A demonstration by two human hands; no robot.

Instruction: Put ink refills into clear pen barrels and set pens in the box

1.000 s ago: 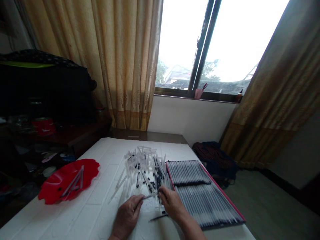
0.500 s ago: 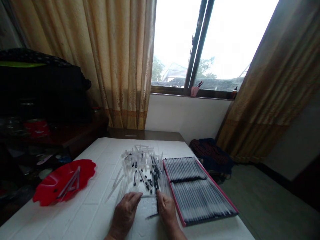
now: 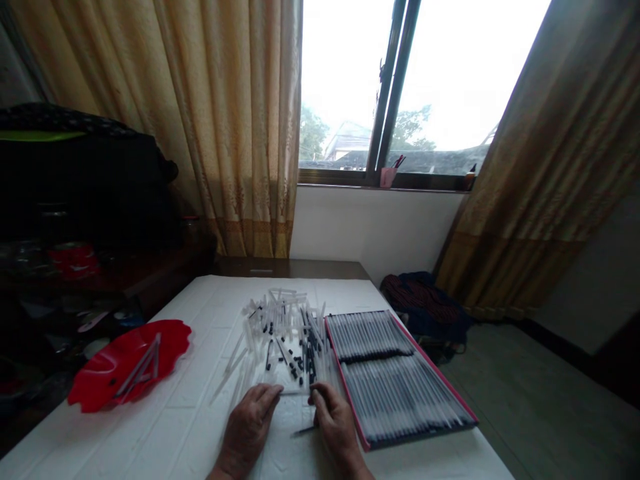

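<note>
- Head view: left hand [image 3: 247,427] and right hand [image 3: 337,427] curled, fingers close together; cannot tell whether they clamp anything
- Clear pen tubes [image 3: 280,327] lie heaped just ahead of the fingers
- Pink-edged tray [image 3: 353,407] sits right of the right fingers

**Free room and obstacles**

- Passage: white worktop [image 3: 150,417], left of the left hand [image 3: 247,427], running far between the red scalloped plate [image 3: 93,377] and the heap of clear pen tubes [image 3: 285,330].
- Obstacle, far: the heap, directly beyond both hands.
- Obstacle, right: pink-edged tray [image 3: 351,400], just beside the right hand [image 3: 336,427].
- Obstacle, left: the plate, well apart from the left hand.
</note>
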